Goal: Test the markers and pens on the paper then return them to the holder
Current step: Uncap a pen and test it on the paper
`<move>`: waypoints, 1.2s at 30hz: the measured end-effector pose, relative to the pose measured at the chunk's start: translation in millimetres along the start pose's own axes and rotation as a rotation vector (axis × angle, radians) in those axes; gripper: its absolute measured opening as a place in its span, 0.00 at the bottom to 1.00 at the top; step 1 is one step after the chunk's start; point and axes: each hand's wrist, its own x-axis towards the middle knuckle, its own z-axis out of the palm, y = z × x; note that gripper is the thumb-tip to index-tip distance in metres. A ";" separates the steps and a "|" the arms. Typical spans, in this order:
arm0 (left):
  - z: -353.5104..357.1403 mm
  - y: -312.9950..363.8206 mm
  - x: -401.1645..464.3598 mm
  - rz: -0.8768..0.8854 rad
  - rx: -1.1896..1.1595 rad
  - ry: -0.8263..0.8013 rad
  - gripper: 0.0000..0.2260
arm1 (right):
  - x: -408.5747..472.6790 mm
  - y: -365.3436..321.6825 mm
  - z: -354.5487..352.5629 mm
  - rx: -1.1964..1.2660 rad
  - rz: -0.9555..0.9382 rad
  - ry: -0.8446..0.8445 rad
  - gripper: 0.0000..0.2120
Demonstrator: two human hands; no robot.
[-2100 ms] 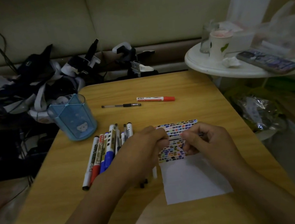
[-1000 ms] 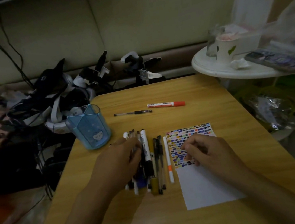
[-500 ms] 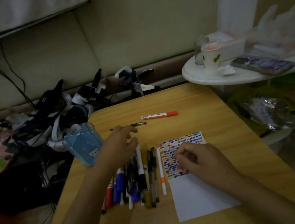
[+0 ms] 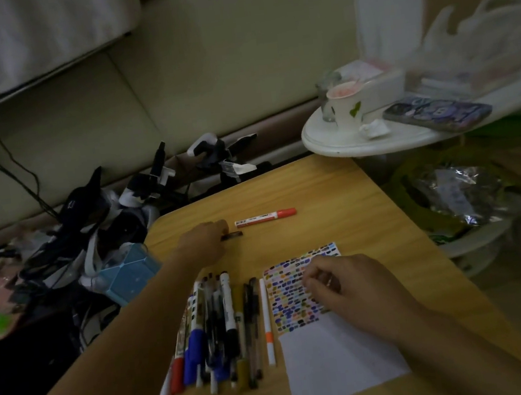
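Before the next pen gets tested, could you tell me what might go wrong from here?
The left hand is on the black pen beside the red-capped marker, and could nudge it away. The forearm crosses above the pen pile and might scatter it. The blue holder sits at the table edge, where a bump could tip it off.

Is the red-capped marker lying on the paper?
No, the red-capped marker lies on the bare table, apart from the paper.

Left hand (image 4: 204,241) reaches forward, fingers curled; right hand (image 4: 354,287) rests curled.
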 end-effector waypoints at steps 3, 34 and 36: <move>6.9 -0.3 0.0 0.005 0.065 0.021 0.11 | -0.7 0.2 -4.3 -0.008 0.004 -0.004 0.05; -14.9 64.6 -169.4 0.323 -0.688 0.301 0.09 | -13.4 -16.2 -9.2 0.199 0.073 0.105 0.05; -9.1 56.3 -168.5 0.285 -0.724 0.293 0.08 | -12.8 -14.1 -13.9 0.230 0.092 0.137 0.05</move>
